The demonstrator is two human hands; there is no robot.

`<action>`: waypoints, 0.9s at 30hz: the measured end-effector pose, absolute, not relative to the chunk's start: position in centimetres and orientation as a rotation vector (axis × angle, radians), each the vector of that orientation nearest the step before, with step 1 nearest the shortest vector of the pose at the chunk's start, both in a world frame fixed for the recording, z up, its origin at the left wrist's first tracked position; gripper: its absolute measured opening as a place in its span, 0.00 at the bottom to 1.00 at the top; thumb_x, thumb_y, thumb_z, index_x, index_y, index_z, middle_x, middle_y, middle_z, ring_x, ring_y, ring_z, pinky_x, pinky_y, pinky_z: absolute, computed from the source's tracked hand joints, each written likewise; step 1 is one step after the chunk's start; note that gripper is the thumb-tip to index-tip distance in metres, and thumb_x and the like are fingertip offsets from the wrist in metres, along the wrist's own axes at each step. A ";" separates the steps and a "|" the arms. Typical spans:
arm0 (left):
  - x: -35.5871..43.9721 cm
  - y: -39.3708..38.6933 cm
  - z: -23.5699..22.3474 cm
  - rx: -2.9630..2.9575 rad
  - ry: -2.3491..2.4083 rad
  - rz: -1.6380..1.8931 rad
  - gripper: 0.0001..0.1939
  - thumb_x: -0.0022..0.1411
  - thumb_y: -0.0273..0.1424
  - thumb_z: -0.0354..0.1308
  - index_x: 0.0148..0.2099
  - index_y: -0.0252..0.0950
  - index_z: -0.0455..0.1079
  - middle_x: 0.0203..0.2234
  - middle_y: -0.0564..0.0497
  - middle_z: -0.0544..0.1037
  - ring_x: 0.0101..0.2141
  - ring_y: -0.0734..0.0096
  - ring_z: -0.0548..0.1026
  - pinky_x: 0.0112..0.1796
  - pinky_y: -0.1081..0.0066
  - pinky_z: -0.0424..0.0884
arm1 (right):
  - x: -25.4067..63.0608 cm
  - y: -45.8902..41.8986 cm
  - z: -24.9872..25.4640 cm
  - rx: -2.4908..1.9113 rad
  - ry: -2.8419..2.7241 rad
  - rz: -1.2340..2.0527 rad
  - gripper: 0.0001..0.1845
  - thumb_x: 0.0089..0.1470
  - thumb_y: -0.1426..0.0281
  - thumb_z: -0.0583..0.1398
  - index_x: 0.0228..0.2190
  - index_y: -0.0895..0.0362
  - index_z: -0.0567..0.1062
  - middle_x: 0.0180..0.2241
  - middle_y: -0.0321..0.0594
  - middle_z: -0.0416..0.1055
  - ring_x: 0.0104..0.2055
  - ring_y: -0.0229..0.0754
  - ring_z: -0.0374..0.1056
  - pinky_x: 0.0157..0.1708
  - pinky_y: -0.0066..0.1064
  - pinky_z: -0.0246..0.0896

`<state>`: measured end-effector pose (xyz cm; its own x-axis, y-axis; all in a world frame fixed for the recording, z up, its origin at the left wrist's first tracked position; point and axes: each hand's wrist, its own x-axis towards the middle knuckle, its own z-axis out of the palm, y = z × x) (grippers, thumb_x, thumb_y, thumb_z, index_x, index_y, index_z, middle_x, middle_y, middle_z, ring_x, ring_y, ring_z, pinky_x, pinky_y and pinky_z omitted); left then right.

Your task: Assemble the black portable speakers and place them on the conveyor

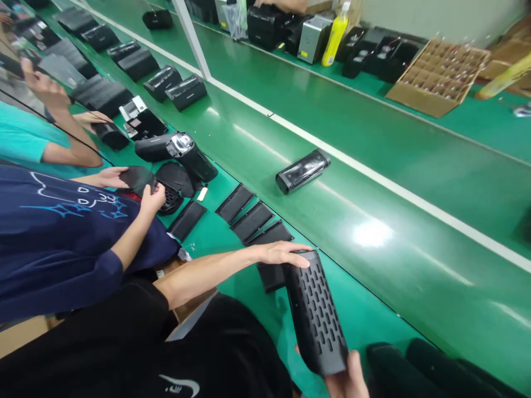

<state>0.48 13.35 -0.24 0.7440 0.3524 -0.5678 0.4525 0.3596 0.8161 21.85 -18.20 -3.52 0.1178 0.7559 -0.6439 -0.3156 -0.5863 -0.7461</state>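
A long black speaker body (315,315) with rows of oval holes lies between my hands, near the green bench's front edge. My left hand (282,253) rests on its far end with fingers stretched flat over the top. My right hand (346,378) grips its near end from below, only partly in view. Several flat black panels (251,221) lie in a row just beyond my left hand.
A finished black speaker (302,170) lies on the green conveyor belt (373,182). A person in a navy shirt (62,232) works at my left, handling black parts (139,178). More speakers (178,149) line the bench. A cardboard divider tray (440,74) and yellow bottle (335,36) stand beyond.
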 end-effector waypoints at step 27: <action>-2.9 6.8 -3.4 1.453 1.295 0.086 0.16 0.70 0.38 0.55 0.51 0.36 0.78 0.37 0.49 0.85 0.39 0.67 0.82 0.42 0.72 0.73 | 17.2 -5.7 -6.4 -2.217 -0.460 1.255 0.37 0.39 0.31 0.65 0.31 0.51 0.71 0.26 0.46 0.75 0.31 0.59 0.77 0.32 0.49 0.75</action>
